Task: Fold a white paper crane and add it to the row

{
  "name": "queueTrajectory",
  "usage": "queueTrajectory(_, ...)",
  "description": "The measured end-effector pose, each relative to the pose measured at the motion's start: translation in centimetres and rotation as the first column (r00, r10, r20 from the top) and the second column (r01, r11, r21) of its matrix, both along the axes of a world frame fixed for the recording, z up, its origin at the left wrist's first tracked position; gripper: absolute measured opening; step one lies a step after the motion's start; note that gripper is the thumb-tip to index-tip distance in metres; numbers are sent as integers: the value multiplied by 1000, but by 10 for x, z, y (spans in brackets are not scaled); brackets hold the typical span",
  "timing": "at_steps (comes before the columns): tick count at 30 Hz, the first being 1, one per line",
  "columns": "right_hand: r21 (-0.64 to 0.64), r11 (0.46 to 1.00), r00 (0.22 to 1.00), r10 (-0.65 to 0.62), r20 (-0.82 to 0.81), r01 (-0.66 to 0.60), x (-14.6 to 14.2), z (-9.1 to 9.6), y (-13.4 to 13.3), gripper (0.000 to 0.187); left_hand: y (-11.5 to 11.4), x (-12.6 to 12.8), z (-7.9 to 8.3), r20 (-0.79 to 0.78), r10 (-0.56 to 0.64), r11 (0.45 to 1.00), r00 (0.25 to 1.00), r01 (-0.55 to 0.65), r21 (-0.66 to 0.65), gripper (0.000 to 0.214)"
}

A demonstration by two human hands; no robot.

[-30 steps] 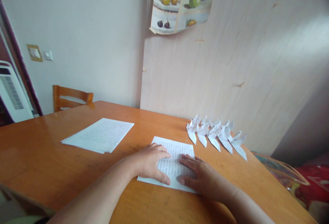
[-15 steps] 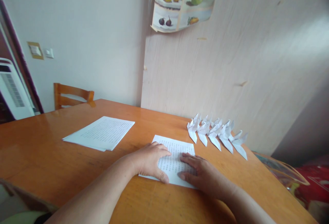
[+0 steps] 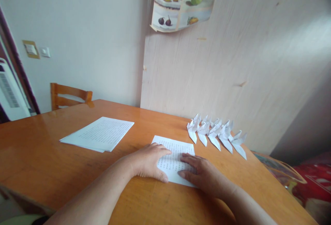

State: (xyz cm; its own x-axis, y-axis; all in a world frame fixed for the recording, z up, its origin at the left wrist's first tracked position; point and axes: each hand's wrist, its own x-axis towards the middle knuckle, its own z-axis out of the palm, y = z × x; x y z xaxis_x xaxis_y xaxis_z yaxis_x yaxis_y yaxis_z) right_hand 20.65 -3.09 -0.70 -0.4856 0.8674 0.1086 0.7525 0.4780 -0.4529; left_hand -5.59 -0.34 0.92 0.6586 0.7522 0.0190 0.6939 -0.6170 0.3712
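A single printed sheet of paper (image 3: pixel 174 159) lies flat on the wooden table (image 3: pixel 144 201) in front of me. My left hand (image 3: pixel 152 161) rests on its left side, thumb and fingers apart. On the sheet's right side lies my right hand (image 3: pixel 200 171), palm down with the fingers stretched out and the thumb apart. Both hands cover parts of the sheet's side edges. Beyond my right hand stand several folded paper cranes (image 3: pixel 214 133), white with traces of print, set close together in rows.
A small stack of printed sheets (image 3: pixel 100 133) lies on the table to the left. Behind the table stands a wooden chair (image 3: pixel 71 94). A fruit picture (image 3: pixel 183 6) hangs on the wall panel. Past the table's right edge is a red object (image 3: pixel 315 180).
The camera view has shifted slightly, so everything appears a little further left. Both hands stay on the sheet in nearly the same places.
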Motion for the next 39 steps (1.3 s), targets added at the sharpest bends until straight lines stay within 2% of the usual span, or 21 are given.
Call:
queueTrajectory(10, -23, 1000, 999, -4, -47, 3, 2, 3, -2, 62, -5, 5, 9, 72, 83, 997, 994, -82, -15, 59)
queueTrajectory(16, -111, 994, 994, -7, -111, -5, 4, 13, -7, 52, -4, 2, 9, 111, 116, 992, 987, -109, -65, 67)
queueTrajectory(20, -176, 984, 990, -7, -142, -18, 7, 13, -7, 47, -5, 0, 12, 128, 120, 989, 985, -107, -105, 79)
queueTrajectory(24, -209, 978, 985, -17, -171, -20, 10, 12, -5, 48, -7, 0, 14, 136, 104, 990, 985, -90, -106, 88)
queueTrajectory(32, -239, 971, 984, -44, -173, 1, 16, 18, -2, 48, -9, -2, 16, 211, 82, 989, 974, -53, -138, 89)
queueTrajectory(35, -258, 966, 979, -55, -195, 3, 19, 22, -2, 47, -9, -3, 17, 272, 87, 986, 958, -43, -161, 72)
queueTrajectory(39, -275, 961, 975, -82, -207, 23, 21, 27, -2, 47, -6, -2, 14, 335, 115, 980, 935, -51, -192, 32)
